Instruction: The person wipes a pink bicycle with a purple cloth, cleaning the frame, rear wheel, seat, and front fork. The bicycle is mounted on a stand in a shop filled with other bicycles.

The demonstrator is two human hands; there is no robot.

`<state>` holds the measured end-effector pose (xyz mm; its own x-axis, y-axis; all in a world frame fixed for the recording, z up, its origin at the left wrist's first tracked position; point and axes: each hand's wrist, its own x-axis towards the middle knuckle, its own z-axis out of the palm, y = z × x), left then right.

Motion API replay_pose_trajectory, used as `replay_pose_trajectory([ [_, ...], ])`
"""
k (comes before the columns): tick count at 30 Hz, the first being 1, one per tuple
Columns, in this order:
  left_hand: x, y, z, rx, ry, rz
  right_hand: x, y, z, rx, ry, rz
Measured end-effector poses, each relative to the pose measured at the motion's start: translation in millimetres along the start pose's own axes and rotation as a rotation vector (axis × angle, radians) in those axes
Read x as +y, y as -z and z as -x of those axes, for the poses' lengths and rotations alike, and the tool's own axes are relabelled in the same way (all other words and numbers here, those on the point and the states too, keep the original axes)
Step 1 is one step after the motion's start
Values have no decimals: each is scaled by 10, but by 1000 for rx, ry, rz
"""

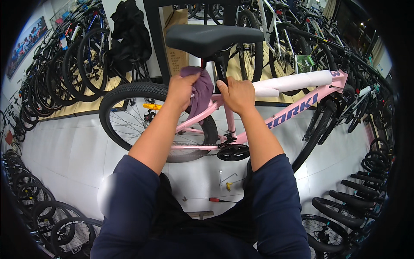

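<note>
A pink bicycle frame [291, 111] stands across the view, its top tube wrapped in white foam [291, 82]. My left hand [182, 89] grips a purple cloth [202, 90] above the rear tire [136, 89], below the back of the black saddle [212, 37]. My right hand [238, 94] is closed around the lower part of the black seatpost [222, 68], near the seat tube's top. Under the frame, the black crankset [233, 152] and chain show. The cloth hides part of the seat stays and the rear wheel.
On the tiled floor lie a wrench [221, 178], a hex key [230, 177], a yellow-handled tool [229, 186] and a red-handled screwdriver [214, 199]. Rows of bicycles [92, 64] stand behind and at both sides. A cardboard box [177, 48] is behind the saddle. Several wheels [336, 210] stand at lower right.
</note>
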<state>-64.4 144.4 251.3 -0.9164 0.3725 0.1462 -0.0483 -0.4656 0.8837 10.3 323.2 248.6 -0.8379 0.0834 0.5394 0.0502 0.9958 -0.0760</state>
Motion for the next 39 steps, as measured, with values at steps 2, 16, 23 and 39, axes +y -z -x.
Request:
replay_pose_trajectory([
  [2, -13, 74, -7, -4, -6, 194, -5, -14, 7, 42, 8, -14],
  [16, -889, 685, 1052, -296, -668, -1246, -22, -24, 3, 26, -13, 2],
  [23, -1108, 1135, 1466, -478, -40, -1522, -20, -52, -9, 47, -30, -1],
  [39, -955, 1316, 985, 556, -22, -598, -20, -49, -12, 35, -18, 89],
])
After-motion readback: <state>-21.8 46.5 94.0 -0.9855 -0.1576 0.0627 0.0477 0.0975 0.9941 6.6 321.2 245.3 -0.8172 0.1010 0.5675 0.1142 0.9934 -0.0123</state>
